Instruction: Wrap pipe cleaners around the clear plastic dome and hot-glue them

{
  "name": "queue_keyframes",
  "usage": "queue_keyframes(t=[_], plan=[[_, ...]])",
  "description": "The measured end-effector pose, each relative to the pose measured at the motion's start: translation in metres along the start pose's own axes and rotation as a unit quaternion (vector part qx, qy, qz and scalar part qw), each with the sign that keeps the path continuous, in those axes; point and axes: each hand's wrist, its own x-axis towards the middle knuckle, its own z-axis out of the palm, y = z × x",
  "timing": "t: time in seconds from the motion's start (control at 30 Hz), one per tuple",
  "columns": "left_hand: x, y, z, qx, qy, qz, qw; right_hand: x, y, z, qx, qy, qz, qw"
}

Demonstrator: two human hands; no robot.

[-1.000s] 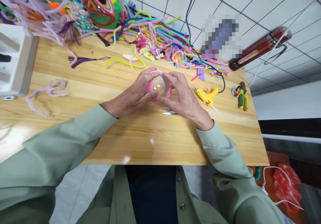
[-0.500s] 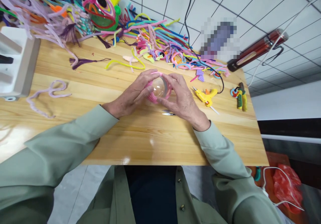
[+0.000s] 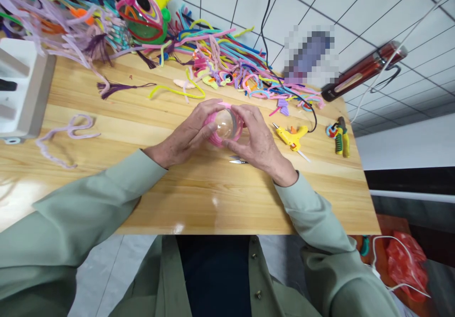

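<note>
A clear round ball (image 3: 225, 124) with a fuzzy pink pipe-cleaner rim is held over the table between both my hands. My left hand (image 3: 194, 130) grips its left side, the thumb pressed on the near edge. On the opposite side, my right hand (image 3: 254, 137) curls its fingers and thumb around the rim. Part of the ball is hidden behind the fingers. Small snips (image 3: 238, 161) lie on the wood just below the right hand, their handles covered by it. To the right rests a yellow glue gun (image 3: 291, 137) with its black cord.
Behind my hands runs a heap of coloured pipe cleaners (image 3: 220, 47), with a pink and green ball figure (image 3: 144, 16). Pliers (image 3: 341, 138) and a red flask (image 3: 366, 70) are at the right. A white device (image 3: 26, 89) and a lilac pipe cleaner (image 3: 67, 130) are at the left.
Hardly anything differs. Both hands keep their hold on the pink-rimmed ball, and the whole view has shifted very slightly.
</note>
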Motion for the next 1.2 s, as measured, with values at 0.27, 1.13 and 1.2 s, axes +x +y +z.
queue_keyframes(t=[0.27, 1.13, 1.2], plan=[[0.0001, -0.0018, 0.0008, -0.010, 0.003, 0.011, 1.000, -0.0020, 0.0031, 0.0057, -0.013, 0.022, -0.014, 1.000], [-0.0001, -0.0038, 0.0040, 0.017, 0.030, -0.004, 0.999, -0.0024, -0.0011, 0.0092, -0.020, 0.013, 0.006, 1.000], [0.0005, -0.0044, 0.0041, 0.027, 0.029, 0.002, 0.999, -0.0026, -0.0022, 0.0090, -0.023, 0.014, 0.004, 1.000]])
